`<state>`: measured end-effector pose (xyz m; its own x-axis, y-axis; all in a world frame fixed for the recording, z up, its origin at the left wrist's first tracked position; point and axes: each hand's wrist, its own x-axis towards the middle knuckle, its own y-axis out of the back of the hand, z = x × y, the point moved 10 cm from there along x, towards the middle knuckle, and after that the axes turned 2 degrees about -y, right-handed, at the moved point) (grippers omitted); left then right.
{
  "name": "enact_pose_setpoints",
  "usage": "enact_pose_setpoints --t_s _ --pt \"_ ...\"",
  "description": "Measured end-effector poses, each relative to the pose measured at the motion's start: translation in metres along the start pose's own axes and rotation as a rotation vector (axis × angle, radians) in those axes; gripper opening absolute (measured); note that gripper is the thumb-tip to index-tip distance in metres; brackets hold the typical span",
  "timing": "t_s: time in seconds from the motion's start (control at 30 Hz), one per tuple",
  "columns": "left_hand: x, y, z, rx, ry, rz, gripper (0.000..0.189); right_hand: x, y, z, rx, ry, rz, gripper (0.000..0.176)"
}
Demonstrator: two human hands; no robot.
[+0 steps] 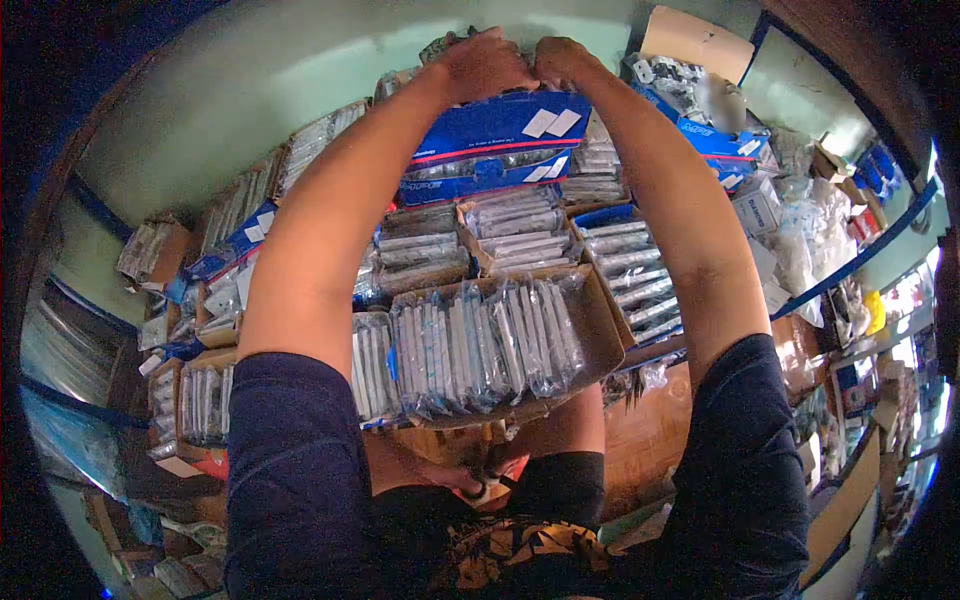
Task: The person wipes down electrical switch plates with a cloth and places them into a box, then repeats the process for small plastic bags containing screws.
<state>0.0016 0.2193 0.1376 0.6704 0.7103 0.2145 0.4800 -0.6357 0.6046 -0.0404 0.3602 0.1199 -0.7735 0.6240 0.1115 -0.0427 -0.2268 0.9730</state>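
Both arms stretch away from me to the top of a stacked blue cardboard box (480, 128) with white labels. My left hand (487, 68) is over the box's back left part, its fingers curled downward, beside some plastic-wrapped pieces (447, 44). Close to it on the right, my right hand (563, 60) is bent into a closed shape at the box's back right corner. What the fingers of either hand hold, if anything, is hidden. Beneath the upper box lies a second blue box (480, 184), also with white labels.
Nearest me, an open carton (602, 325) holds a row of plastic-wrapped flat pieces (485, 345). More filled cartons (515, 225) stand behind it. At right are a blue box (715, 140) of wrapped parts and clear plastic bags (815, 235). A green wall (340, 55) rises behind.
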Motion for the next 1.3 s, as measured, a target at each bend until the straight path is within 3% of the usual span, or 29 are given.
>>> enact_pose_setpoints --t_s 0.07,0.13,0.2,0.23,0.33,0.47,0.53,0.57,0.63,0.67,0.73,0.77,0.8,0.83,0.9,0.97,1.0,1.07,1.1,1.17,1.2,1.23,1.27,1.3 --pt "0.004 0.002 0.002 -0.082 0.001 0.053 0.030 -0.028 0.007 0.003 0.115 -0.058 -0.035 0.029" --pt "0.012 -0.001 -0.004 -0.202 0.065 -0.037 0.021 -0.033 0.002 0.009 0.226 -0.113 -0.067 0.029" --pt "0.015 -0.009 -0.010 -0.283 0.166 -0.123 0.019 -0.036 0.013 0.006 0.090 -0.081 0.183 0.035" --pt "0.015 -0.020 -0.017 -0.352 0.267 -0.206 0.019 -0.038 0.011 0.009 0.088 -0.089 0.178 0.035" --pt "0.010 -0.026 -0.022 -0.428 0.319 -0.203 0.023 -0.053 0.015 0.005 0.087 -0.088 0.174 0.036" --pt "0.009 -0.037 -0.024 -0.524 0.411 -0.318 0.027 -0.092 0.029 0.011 0.131 -0.142 0.383 0.031" --pt "0.001 -0.021 -0.023 -0.606 0.547 -0.468 0.033 -0.116 0.037 0.013 0.085 -0.150 0.472 0.029" --pt "-0.003 -0.025 -0.027 -0.596 0.549 -0.462 0.033 -0.146 0.050 0.014 0.179 -0.110 0.680 0.026" --pt "-0.005 -0.035 -0.035 -0.725 0.354 -0.223 0.040 -0.213 0.072 0.017 0.360 -0.064 0.986 0.020" --pt "-0.007 -0.023 -0.037 -0.513 0.146 -0.133 0.039 -0.247 0.075 0.018 0.452 -0.070 1.075 0.017" --pt "-0.039 0.056 -0.054 -0.372 0.460 0.022 0.036 -0.314 0.079 0.012 0.622 -0.043 1.063 0.013" --pt "-0.063 0.080 -0.056 -0.381 0.494 0.107 0.034 -0.352 0.077 0.008 0.696 -0.042 1.116 0.012" --pt "-0.084 0.105 -0.055 -0.387 0.526 0.189 0.031 -0.379 0.067 0.003 0.714 -0.111 1.031 0.010" --pt "-0.108 0.133 -0.045 -0.614 0.787 0.107 0.029 -0.412 0.063 -0.008 0.817 -0.115 1.038 0.005" --pt "-0.161 0.191 0.016 -0.944 1.075 0.111 0.028 -0.459 0.032 -0.036 0.994 -0.170 0.951 0.005" --pt "-0.204 0.239 0.083 -1.056 1.179 0.249 0.029 -0.487 0.005 -0.089 1.164 -0.102 0.748 0.003" --pt "-0.223 0.254 0.121 -1.032 1.214 0.321 0.030 -0.501 0.000 -0.122 1.234 -0.056 0.587 0.007" --pt "-0.251 0.254 0.212 -1.502 1.342 0.509 0.025 -0.522 -0.034 -0.202 1.527 0.229 0.270 0.050" --pt "-0.265 0.252 0.256 -1.559 1.482 0.501 0.024 -0.535 -0.045 -0.231 1.620 0.279 0.136 0.060" --pt "-0.281 0.249 0.328 -1.453 1.644 0.582 0.026 -0.562 -0.087 -0.273 1.978 0.179 -0.118 0.061" --pt "-0.286 0.249 0.357 -1.449 1.678 0.576 0.028 -0.572 -0.098 -0.281 1.978 0.163 -0.147 0.061" --pt "-0.292 0.248 0.381 -1.452 1.703 0.573 0.030 -0.580 -0.118 -0.294 1.966 0.090 -0.325 0.059" --pt "-0.294 0.250 0.396 -1.401 1.568 0.475 0.035 -0.587 -0.138 -0.303 1.942 0.013 -0.486 0.058" --pt "-0.301 0.254 0.405 -1.432 1.568 0.474 0.035 -0.591 -0.146 -0.303 1.933 -0.019 -0.489 0.058"
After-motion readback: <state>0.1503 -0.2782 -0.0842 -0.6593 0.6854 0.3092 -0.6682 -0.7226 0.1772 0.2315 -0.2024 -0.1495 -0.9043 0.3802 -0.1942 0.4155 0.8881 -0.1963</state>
